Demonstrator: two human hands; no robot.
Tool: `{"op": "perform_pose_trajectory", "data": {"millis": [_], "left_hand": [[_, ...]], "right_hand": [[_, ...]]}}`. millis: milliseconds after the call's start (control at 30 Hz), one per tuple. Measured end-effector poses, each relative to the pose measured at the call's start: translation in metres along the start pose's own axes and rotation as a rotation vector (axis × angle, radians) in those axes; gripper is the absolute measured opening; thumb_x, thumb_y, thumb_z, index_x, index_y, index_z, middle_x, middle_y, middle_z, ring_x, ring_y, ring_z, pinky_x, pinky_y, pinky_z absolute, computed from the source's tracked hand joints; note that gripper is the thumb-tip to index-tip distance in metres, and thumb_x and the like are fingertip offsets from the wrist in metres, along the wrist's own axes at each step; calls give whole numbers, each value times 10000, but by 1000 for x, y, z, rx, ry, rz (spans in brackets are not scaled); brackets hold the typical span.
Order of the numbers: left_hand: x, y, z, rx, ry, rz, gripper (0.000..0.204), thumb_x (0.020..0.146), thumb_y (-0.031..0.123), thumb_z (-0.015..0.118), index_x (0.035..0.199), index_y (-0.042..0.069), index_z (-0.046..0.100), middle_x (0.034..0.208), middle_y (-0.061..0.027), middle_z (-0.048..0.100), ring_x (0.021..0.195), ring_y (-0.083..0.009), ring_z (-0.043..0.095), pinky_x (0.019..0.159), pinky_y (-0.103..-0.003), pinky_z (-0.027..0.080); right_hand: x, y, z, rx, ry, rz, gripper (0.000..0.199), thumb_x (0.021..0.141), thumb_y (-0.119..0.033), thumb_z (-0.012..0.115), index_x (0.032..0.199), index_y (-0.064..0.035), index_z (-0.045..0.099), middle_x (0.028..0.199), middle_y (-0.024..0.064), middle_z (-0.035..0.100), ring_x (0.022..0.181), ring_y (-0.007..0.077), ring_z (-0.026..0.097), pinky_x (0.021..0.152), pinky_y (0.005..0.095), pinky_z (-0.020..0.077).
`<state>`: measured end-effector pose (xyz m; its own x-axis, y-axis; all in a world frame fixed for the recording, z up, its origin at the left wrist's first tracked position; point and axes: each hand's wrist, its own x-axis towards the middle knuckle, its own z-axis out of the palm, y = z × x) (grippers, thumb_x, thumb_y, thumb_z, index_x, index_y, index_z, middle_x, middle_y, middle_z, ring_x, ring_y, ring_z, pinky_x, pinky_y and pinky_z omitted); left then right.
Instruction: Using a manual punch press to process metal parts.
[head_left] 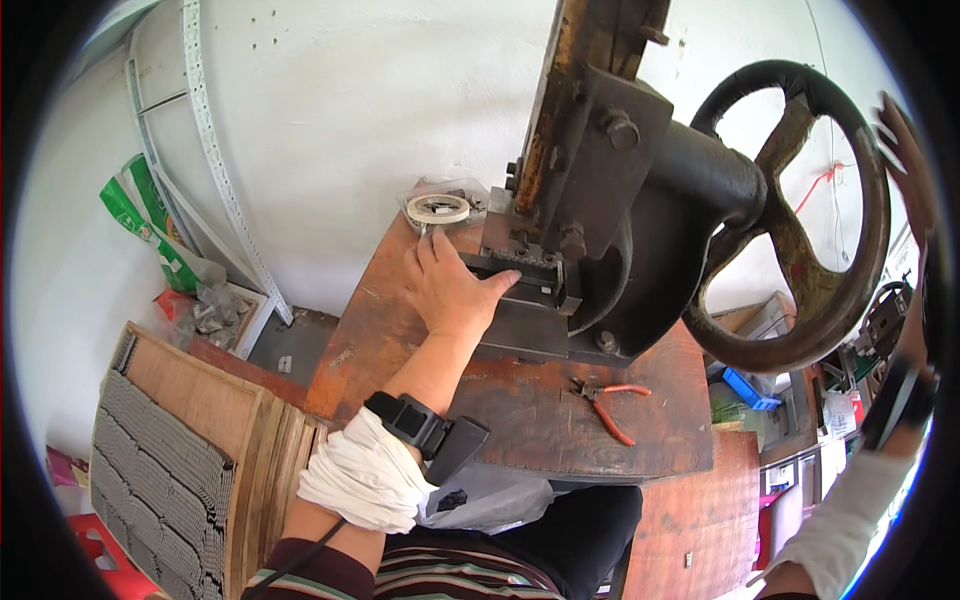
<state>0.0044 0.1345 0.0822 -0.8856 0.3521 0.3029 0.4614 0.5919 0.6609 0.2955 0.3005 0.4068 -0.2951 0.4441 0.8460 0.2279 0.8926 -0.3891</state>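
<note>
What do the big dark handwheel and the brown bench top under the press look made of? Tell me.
Big dark handwheel: probably cast iron, given its thick spokes and its dull black, rust-mottled, rough surface. Brown bench top: apparently wood, matte reddish brown, with scuffs, stains and faint grain lines.

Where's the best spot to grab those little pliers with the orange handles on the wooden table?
Probably by the two orange handles of the pliers, coming from above. They lie flat on the wooden table with the handles spread apart toward the right and the dark metal nose at the left, by the press base. The handles are the longest part and have open table around them.
</note>
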Motion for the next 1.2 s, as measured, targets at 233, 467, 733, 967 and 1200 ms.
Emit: {"op": "perform_pose_trajectory", "data": {"millis": [233, 467, 733, 967, 1200], "left_hand": [[-6, 16, 9, -72, -29, -51, 1100, 604, 477, 819, 1415, 25, 228, 1431, -140, 303, 1331, -335, 251, 984, -608, 270], [-10, 11, 14, -93, 39, -3, 1116, 596, 452, 830, 1421, 21, 212, 1396, -161, 344, 1312, -339, 273, 1025, -556, 249], [-8, 10, 13, -149, -15, -22, 1130, 595, 422, 834, 1420, 5, 185, 1424, -160, 294, 1322, -333, 264, 963, -604, 287], [-5, 15, 17, -191, 23, 30, 1106, 602, 418, 830, 1420, 19, 201, 1410, -158, 312, 1311, -328, 284, 968, -588, 294], [-8, 8, 16, -164, 41, -16, 1108, 595, 403, 835, 1422, 25, 203, 1402, -168, 331, 1302, -344, 289, 977, -582, 284]], "right_hand": [[42, 34, -13, 165, -338, 434, 272, 865, -222, 640, 981, 15, 577, 743, 50, 612, 580, 66, 575, 534, 166, 499], [-158, 35, 21, -208, 356, 254, 444, 872, -354, 607, 1066, 45, 585, 859, 99, 632, 744, 148, 583, 678, 277, 464], [-294, 176, 137, -57, 286, 243, 586, 657, 52, 779, 1185, 81, 528, 1144, 128, 590, 1053, 211, 547, 963, 339, 411], [-249, 99, 43, 239, 262, 70, 501, 846, -83, 608, 1290, 74, 437, 1212, 164, 534, 1092, 252, 541, 990, 387, 398], [-196, 50, 42, 447, 209, 171, 498, 852, -74, 564, 1299, 61, 390, 1157, 197, 558, 1082, 279, 555, 949, 372, 440]]}}
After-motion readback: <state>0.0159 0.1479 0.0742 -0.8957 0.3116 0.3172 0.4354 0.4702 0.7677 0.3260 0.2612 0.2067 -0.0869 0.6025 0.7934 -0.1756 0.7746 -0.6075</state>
